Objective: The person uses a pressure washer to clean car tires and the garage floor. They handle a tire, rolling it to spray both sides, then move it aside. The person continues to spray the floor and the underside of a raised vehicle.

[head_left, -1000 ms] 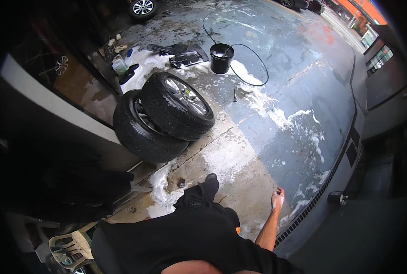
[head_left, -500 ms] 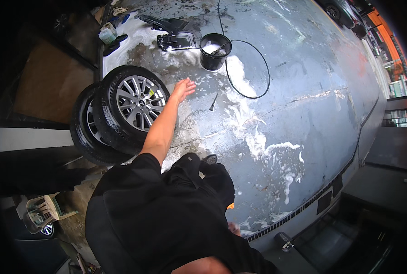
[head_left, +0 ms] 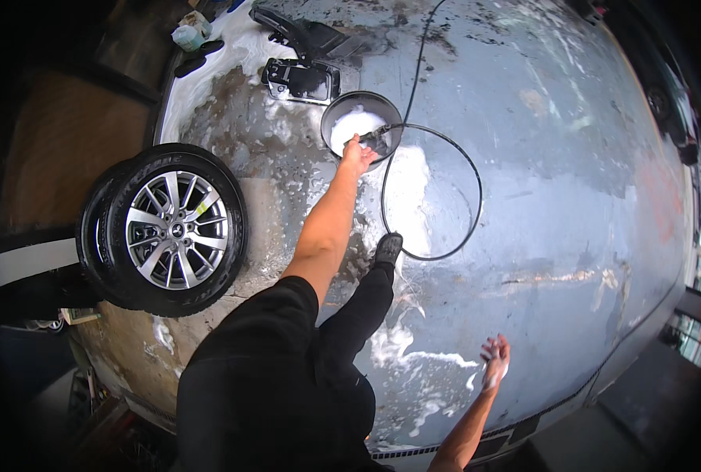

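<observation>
Two black rubber tyres (head_left: 237, 224) overlap at the far left as I watch, the nearer one fitted with a silver multi-spoke metal wheel (head_left: 178, 230) that bears a yellow mark on one spoke. Above them, by the wall, sits a small pale plastic container (head_left: 187, 38). Next to the right, several black moulded plastic parts (head_left: 303, 81) lie close together, with white foam around them.

At the centre, the person's bare left hand (head_left: 357, 155) extends over the near rim of a round black plastic bucket (head_left: 357, 100), which stands on the grey-blue painted floor (head_left: 563, 236) with white suds (head_left: 353, 124) inside. Its fingers are at the lower end of a black hose handle (head_left: 379, 140), which lies across the bucket; I cannot tell whether they grip it. A dark shoe (head_left: 389, 248) is planted below, at the edge of a white foam patch (head_left: 405, 197).

Right of the bucket, a thin black hose (head_left: 480, 187) forms a wide loop on the floor. Farther right and lower, the bare right hand (head_left: 494, 362) is held out, streaked with foam; its fingers are spread, slightly curled, and hold nothing.
</observation>
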A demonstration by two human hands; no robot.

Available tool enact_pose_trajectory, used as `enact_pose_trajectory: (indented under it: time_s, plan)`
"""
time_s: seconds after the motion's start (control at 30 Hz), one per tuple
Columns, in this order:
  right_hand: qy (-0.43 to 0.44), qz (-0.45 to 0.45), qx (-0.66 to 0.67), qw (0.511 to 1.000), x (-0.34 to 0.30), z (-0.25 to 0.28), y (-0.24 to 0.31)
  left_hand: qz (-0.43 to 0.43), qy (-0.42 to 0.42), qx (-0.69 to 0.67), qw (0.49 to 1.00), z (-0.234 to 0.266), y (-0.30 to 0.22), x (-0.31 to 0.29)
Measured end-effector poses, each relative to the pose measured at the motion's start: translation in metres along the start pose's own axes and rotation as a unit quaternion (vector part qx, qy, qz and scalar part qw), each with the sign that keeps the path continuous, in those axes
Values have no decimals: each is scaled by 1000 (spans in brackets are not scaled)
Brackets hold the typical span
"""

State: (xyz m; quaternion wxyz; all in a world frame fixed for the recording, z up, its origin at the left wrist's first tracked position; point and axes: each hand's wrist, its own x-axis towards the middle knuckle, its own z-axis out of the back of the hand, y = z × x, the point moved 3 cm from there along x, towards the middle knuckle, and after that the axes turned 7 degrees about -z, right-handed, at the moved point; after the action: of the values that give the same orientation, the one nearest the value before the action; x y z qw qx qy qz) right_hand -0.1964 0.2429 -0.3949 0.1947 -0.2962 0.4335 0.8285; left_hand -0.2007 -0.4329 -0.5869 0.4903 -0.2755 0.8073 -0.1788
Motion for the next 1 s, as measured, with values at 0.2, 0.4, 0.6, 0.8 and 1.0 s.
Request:
enact_pose_trajectory:
  time_s: [0.2, 0.4, 0.6, 0.8, 1.0]
  plan:
    - [63, -400, -36, 914, 24, 58, -212, 47, -87, -154, 983, -28, 92, 154]
    - [88, -578, -115, 803, 1, 122, -223, -90, -200, -296, 930, -24, 86, 212]
    - [129, -538, -132, 822, 106, 222, -139, -218, -296, -185, 911, -110, 120, 78]
    - [166, -97, -308, 932, 436, 271, 82, -423, -345, -39, 837, -222, 155, -68]
    - [368, 210, -158, 892, 438, 49, 515, -383, -180, -140, 895, -381, 186, -183]
